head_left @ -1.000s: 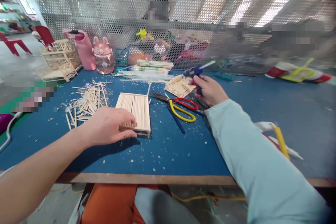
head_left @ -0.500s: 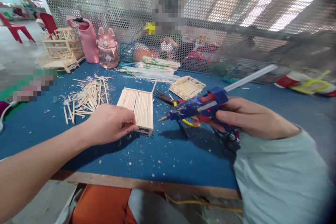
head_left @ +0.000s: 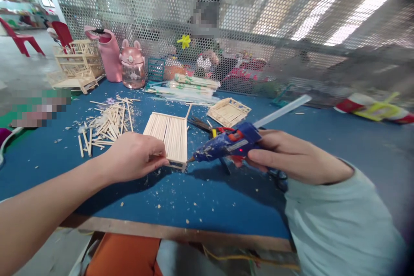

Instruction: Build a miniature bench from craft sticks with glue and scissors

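Note:
My left hand is closed in a pinch at the near edge of a flat piece built from wooden sticks. Its fingertips touch the front left part of that edge. In my right hand is a blue glue gun, with a translucent glue stick poking out of its back. The gun's nozzle is at the near right corner of the stick piece, touching or almost touching it. Behind the gun, partly hidden, lie pliers and a tool with red and yellow parts.
Loose cut sticks are heaped on the left. A smaller stick frame, bagged sticks, a pink bottle and a rabbit-eared bottle stand or lie farther back. A perforated metal screen borders the blue table.
My right hand has moved the glue gun left and slightly down, bringing its nozzle to the corner of the stick piece. My left hand keeps its pinch there.

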Tool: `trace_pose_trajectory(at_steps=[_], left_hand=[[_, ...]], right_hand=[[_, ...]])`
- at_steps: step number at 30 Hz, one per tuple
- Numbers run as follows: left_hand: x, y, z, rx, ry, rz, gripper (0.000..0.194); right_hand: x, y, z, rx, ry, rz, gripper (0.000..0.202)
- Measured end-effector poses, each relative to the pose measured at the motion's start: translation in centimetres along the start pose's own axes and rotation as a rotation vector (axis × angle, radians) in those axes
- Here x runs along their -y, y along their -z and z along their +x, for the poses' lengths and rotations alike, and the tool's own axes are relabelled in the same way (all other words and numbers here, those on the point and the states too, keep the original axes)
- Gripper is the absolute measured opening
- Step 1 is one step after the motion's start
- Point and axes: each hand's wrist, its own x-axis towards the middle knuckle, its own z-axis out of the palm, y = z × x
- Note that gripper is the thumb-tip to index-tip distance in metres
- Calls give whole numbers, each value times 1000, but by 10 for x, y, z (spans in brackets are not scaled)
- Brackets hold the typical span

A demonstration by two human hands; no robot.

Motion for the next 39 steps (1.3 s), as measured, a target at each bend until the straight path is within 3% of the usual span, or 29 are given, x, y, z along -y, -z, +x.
trace_pose_trajectory(at_steps=[13,19,24,32,39], left_hand=[[1,3,-2,-5,-41,-54,25],[2,10,-3,-216,25,-206,26],[5,5,-3,-377,100,-275,26],[5,-1,0,-462,125,-287,22],[6,-3,2,-429,138,-343,25]], right_hand=[[-3,-1,-1,-11,37,19,49],[-3,-1,1,-32,63,-7,48],[-1,-1,3,-29,56,-7,47],[-1,-2,1,-13,31,22,47],[-1,-3,1,-29,19,19,49]])
